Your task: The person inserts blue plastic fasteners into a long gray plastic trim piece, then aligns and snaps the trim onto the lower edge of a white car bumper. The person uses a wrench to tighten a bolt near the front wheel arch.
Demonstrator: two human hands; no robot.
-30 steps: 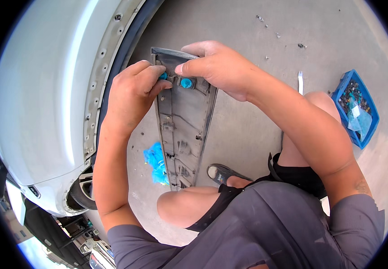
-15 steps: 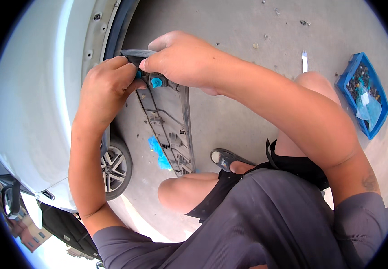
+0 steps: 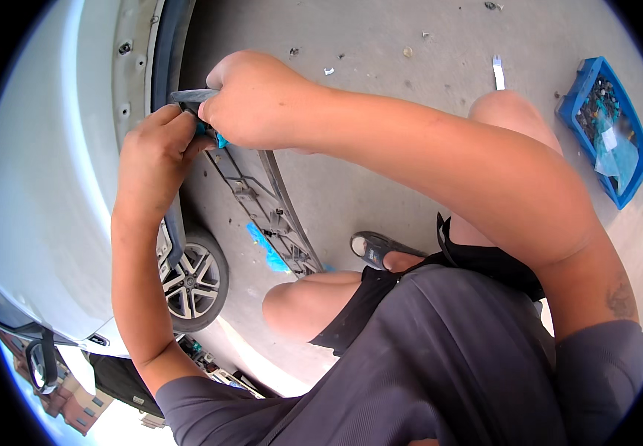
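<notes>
A long dark plastic trim panel [image 3: 285, 204], its ribbed inner face showing, slants from beside the white car body [image 3: 53, 186] down toward my knee. My left hand [image 3: 154, 152] is closed on the panel's upper end, fingers bent in a pinch near the blue clips. My right hand [image 3: 254, 100] grips the same end from the other side, thumb toward the left fingers. One blue clip [image 3: 222, 140] peeks out below my right hand. The fingertips' exact hold is partly hidden.
A wheel [image 3: 193, 286] stands left of the panel. On the floor lie a blue plastic bag [image 3: 268, 249], a pale flat pry tool [image 3: 498, 73] and several loose clips. A blue bin [image 3: 637, 167] of small fasteners stands at the right, beyond my knee.
Both hands and the panel's upper end have shifted left, closer to the car's edge. My right hand now covers more of the blue clip. The view has shifted slightly too.
</notes>
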